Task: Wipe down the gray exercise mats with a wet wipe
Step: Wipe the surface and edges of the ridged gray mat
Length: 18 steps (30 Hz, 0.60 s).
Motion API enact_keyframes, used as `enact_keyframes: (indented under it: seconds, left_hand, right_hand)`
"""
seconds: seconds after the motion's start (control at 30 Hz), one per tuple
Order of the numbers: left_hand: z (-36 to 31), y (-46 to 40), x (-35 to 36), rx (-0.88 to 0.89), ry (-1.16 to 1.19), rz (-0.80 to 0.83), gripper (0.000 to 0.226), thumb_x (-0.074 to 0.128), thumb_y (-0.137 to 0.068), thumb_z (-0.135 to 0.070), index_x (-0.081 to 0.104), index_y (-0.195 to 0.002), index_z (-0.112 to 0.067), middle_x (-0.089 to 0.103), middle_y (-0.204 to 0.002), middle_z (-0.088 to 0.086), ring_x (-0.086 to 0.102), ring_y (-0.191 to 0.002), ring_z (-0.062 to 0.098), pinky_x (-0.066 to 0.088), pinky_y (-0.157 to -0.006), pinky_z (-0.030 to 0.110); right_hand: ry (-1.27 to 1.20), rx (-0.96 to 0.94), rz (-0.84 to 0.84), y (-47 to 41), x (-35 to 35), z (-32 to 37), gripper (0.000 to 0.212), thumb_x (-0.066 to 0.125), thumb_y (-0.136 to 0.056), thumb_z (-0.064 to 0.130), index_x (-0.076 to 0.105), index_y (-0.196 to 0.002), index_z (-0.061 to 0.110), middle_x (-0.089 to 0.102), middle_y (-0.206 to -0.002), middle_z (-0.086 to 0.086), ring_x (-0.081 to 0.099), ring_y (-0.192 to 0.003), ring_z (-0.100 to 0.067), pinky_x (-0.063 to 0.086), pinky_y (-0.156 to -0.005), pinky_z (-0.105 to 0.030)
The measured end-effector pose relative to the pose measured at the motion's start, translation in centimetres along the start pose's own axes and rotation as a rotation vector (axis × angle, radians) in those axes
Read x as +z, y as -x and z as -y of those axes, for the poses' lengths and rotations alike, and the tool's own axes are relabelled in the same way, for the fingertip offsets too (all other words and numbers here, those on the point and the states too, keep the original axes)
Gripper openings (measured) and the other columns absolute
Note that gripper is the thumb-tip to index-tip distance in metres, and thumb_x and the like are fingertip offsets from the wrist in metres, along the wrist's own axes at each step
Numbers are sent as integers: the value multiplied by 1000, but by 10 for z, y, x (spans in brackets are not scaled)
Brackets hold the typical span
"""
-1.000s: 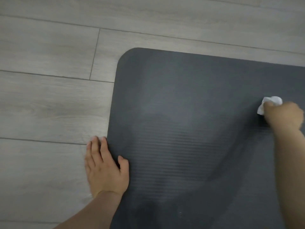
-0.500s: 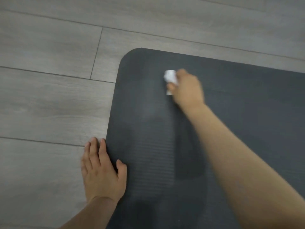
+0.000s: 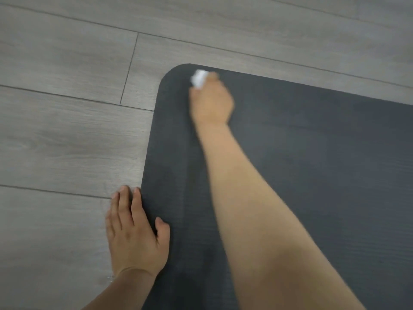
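Mat (image 3: 312, 175), dark gray with a fine ribbed texture, is lying flat on the floor (image 3: 67, 130) of pale gray wood-look planks, with its rounded far corner showing just beyond and to the left of the right hand (image 3: 211, 101). That hand is reaching forward across the mat with the forearm stretched out over the surface, and its fingers are curling around a crumpled white wet wipe (image 3: 199, 78), clamping it so that only a bunched portion is protruding past the fingertips. The wipe is sitting against the mat just inside the rounded corner, close to the far edge; motion blur is softening the hand and the wipe, so the exact finger placement is not resolving. The left hand (image 3: 136, 233) is lying palm down, nearer the camera and well apart from the right hand, with its fingers straight and together on the floor planks right alongside the mat's left edge. Its thumb is spreading out to the right and resting on top of the mat's border, so the hand is straddling the edge and holding nothing. A lengthwise band of slightly different sheen is running along the mat between the two hands, beside the right forearm.
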<state>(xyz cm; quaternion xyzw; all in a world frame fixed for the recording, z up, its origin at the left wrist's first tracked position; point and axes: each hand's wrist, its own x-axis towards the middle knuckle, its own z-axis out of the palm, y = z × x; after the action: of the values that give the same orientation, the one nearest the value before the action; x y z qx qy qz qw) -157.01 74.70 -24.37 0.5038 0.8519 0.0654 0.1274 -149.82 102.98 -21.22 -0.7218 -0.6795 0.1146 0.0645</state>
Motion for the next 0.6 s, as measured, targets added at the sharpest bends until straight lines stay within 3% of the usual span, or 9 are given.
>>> enact_keyframes:
  seconds: [0.1,0.17,0.23,0.33,0.43,0.5,0.6]
  left_hand:
    - [-1,0,-1,-2,2,-7,77,34,-83,-41,32,-148,0,26,-158,20,16,-149,32,8,-121,45]
    - [-1,-1,-1,-2,6,-10,77,34,-83,-40,33,-148,1,26,-158,21,16,-149,33,9,-121,45]
    - [-2,-1,0,1,19,-16,76,35,-83,-39,33,-148,1,27,-157,21,17,-148,33,11,-120,47]
    - [-3,0,-1,8,26,-19,75,36,-83,-37,32,-148,0,26,-158,20,18,-148,34,15,-120,50]
    - [-1,-1,-1,9,17,-7,75,36,-84,-38,30,-149,-1,25,-159,19,16,-149,33,11,-121,47]
    - [-2,-1,-2,6,12,5,75,36,-84,-38,30,-149,-1,25,-159,19,16,-149,32,8,-121,44]
    - [-3,-2,-2,11,12,-2,75,36,-83,-37,31,-149,-1,26,-158,19,16,-149,32,4,-121,41]
  right_hand:
    - [44,-285,168,1,0,24,31,46,-96,31,47,-120,12,63,-111,-3,61,-100,-22,39,-69,-30]
    - [66,-248,137,-16,-14,-24,34,49,-93,32,50,-118,10,64,-114,-10,60,-104,-30,42,-74,-35]
    - [97,-74,60,-31,-38,-104,39,50,-91,36,55,-114,6,64,-113,-18,59,-105,-36,46,-79,-40]
    - [147,381,-39,-30,-80,-247,48,51,-86,41,61,-107,-1,63,-106,-29,61,-98,-46,50,-79,-48]
    - [61,716,-114,-19,-96,-327,64,41,-76,55,62,-110,4,64,-111,-25,61,-102,-44,50,-83,-49]
    - [-2,740,-148,-20,-90,-293,59,41,-85,47,60,-115,0,61,-118,-26,58,-109,-42,48,-89,-47]
    - [-46,518,-164,-40,-59,-174,40,47,-92,31,61,-117,3,62,-122,-20,58,-114,-36,47,-90,-40]
